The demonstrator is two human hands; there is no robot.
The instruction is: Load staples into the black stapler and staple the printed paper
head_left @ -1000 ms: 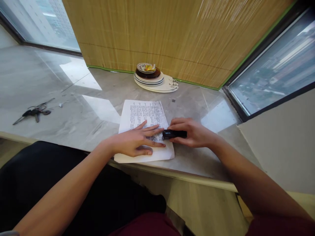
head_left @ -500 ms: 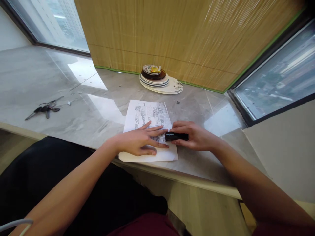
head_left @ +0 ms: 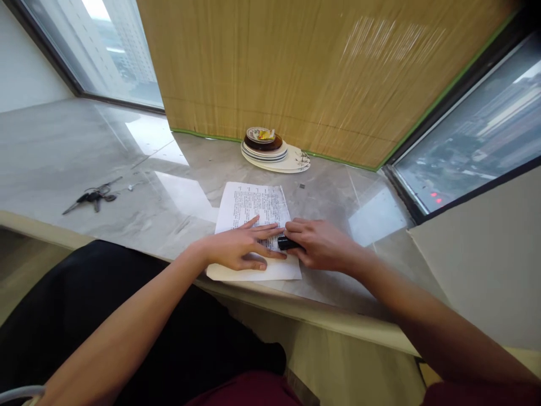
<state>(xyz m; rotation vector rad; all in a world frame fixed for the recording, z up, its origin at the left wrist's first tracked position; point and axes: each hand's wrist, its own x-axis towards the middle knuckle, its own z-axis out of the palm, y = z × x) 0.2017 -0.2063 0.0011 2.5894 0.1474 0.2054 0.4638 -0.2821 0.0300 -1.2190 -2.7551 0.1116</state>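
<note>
A printed sheet of paper (head_left: pixel 247 206) lies on the grey marble ledge (head_left: pixel 84 163), near its front edge. My left hand (head_left: pixel 236 248) rests flat on the lower half of the sheet, fingers spread. My right hand (head_left: pixel 321 245) covers a small black stapler (head_left: pixel 286 243) at the sheet's right edge, fingers closed over it. Only the stapler's left end shows under the hand.
A stack of plates (head_left: pixel 274 155) with a dark bowl on top stands at the back by the bamboo blind (head_left: pixel 296 67). A bunch of keys (head_left: pixel 93 196) lies far left. Windows flank the blind. A white wall panel (head_left: pixel 486 254) rises at the right.
My right hand has closed over the top of the stapler and slid it slightly left onto the paper's edge. The left hand stays flat on the sheet. The camera has tilted a little.
</note>
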